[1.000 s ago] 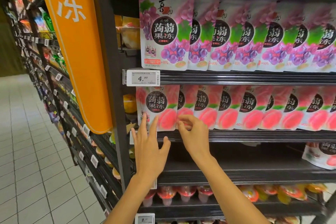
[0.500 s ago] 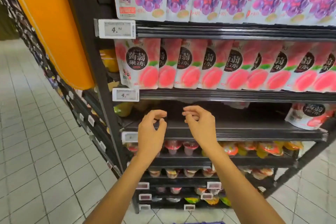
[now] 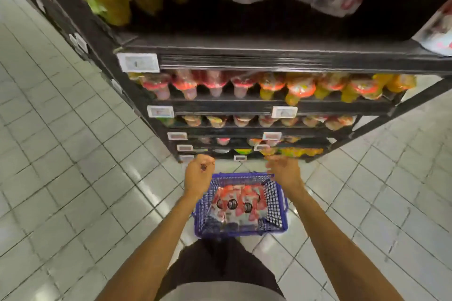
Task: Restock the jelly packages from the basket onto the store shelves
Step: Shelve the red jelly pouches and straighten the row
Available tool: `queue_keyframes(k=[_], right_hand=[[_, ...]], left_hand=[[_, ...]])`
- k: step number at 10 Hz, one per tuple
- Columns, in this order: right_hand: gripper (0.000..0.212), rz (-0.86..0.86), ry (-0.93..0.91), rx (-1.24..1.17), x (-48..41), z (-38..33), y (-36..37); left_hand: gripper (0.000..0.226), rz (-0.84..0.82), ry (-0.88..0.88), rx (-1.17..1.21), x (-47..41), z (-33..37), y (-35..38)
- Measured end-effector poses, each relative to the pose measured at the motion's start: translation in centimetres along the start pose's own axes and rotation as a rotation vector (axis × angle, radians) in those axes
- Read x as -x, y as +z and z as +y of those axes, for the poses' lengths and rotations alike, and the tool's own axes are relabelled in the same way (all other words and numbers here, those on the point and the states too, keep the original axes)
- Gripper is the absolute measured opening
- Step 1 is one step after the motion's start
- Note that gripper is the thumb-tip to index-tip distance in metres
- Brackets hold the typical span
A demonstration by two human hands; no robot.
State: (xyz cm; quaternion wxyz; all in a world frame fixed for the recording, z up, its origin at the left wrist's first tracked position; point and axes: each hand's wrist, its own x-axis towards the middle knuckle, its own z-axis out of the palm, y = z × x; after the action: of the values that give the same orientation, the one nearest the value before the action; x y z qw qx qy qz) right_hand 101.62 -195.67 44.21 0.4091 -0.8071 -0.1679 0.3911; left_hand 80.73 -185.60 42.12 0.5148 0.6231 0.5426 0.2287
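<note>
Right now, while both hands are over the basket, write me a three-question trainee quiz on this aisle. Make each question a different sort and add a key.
1. Where does the blue basket of jelly packages stand?
A. on the floor tiles
B. on a shelf
C. hanging from an arm
2. True or false: the left hand and right hand each grip a package.
3. Fill in: the row just under the nearly bare dark shelf holds jelly ____.

Key: 1 A; 2 false; 3 cups
</note>
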Motion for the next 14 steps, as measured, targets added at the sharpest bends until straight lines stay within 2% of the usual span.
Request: queue_keyframes(k=[1, 2, 3, 5, 6, 7, 8, 9, 10, 11, 12, 13, 14], right_hand=[[0.013, -0.002, 0.204, -0.028, -0.7, 5.9, 0.3], [0.011, 0.039, 0.398, -0.146, -2.0, 12.2, 1.4], [0.011, 0.054, 0.541, -0.17, -4.0, 18.4, 2.9], [0.012, 0.012, 0.659, -0.082, -10.0, 29.2, 5.8], [0.005, -0.055, 0.671, 0.02, -13.6, 34.8, 7.3], [0.011, -0.141, 0.662, 0.22, -17.4, 40.4, 9.0], [0.031, -0.197, 0.636, 0.384, -21.3, 45.9, 10.8], [0.032, -0.182, 0.584, 0.422, -24.6, 51.2, 12.8], [0.036, -0.126, 0.541, 0.339, -27.3, 56.1, 14.8], [0.029, -0.143, 0.574, 0.272, -29.3, 59.9, 17.1], [0.08, -0.105, 0.606, 0.413, -30.1, 61.6, 18.8], [0.065, -0.196, 0.592, 0.387, -30.7, 62.0, 19.4], [0.033, -0.311, 0.598, 0.262, -30.6, 60.5, 18.8]], left_hand=[[0.009, -0.066, -0.145, -0.002, 0.5, -5.3, 1.3], [0.011, -0.137, -0.362, 0.012, 0.5, -11.5, 2.8], [0.01, -0.186, -0.522, -0.018, 0.0, -17.8, 4.6], [0.019, -0.047, -0.832, 0.113, -1.2, -29.0, 10.0], [0.018, -0.061, -0.91, 0.147, -2.1, -33.6, 14.2], [0.03, -0.168, -0.98, 0.068, -4.1, -40.2, 19.4], [0.032, -0.315, -0.9, -0.132, -6.4, -46.8, 24.2], [0.028, -0.336, -0.758, -0.328, -8.8, -50.9, 27.6], [0.04, -0.313, -0.726, -0.342, -10.6, -55.0, 30.8], [0.068, -0.246, -0.797, -0.253, -12.2, -58.5, 33.9], [0.102, -0.195, -0.899, -0.338, -13.2, -60.2, 36.1], [0.111, -0.092, -0.917, -0.319, -13.4, -60.4, 36.8], [0.084, -0.034, -0.92, -0.13, -13.3, -59.3, 35.6]])
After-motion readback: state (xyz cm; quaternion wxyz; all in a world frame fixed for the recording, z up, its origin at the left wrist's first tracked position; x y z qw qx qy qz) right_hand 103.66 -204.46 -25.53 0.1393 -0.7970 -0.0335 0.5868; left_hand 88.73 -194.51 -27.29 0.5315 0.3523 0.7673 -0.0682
